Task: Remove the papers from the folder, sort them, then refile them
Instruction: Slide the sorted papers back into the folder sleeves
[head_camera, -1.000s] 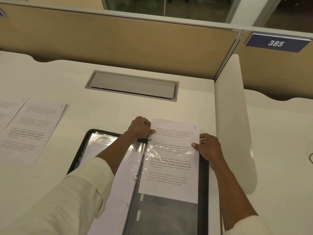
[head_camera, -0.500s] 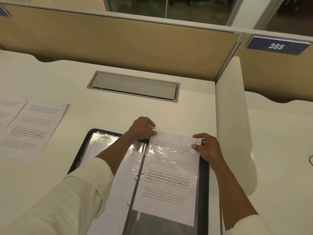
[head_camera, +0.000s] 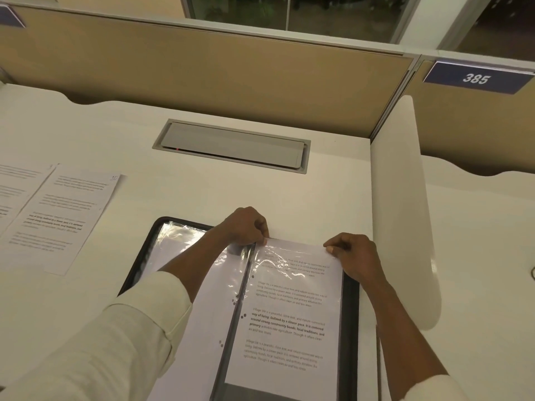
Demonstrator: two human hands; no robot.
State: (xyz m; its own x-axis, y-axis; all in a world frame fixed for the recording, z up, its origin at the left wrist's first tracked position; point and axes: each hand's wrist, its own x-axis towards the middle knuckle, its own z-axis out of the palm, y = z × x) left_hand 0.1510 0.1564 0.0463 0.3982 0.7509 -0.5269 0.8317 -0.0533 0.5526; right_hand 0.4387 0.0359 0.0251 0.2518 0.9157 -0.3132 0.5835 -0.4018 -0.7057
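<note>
An open black folder (head_camera: 351, 299) with clear plastic sleeves lies on the desk in front of me. A printed sheet (head_camera: 289, 322) sits inside the right-hand sleeve, its top edge near the sleeve's opening. My left hand (head_camera: 246, 227) pinches the sleeve's top left corner. At the top right corner my right hand (head_camera: 351, 256) pinches the sheet. The left sleeve (head_camera: 179, 241) is partly hidden by my left forearm.
Two printed sheets (head_camera: 58, 218) lie side by side on the desk at the left. A grey cable hatch (head_camera: 231, 146) is set into the desk behind the folder. A white divider panel (head_camera: 405, 212) stands just right of the folder, with tan partition walls behind.
The sheet has slid down into the right sleeve; a second ago it stuck out well above the folder's top edge. Both hands stayed at the top corners.
</note>
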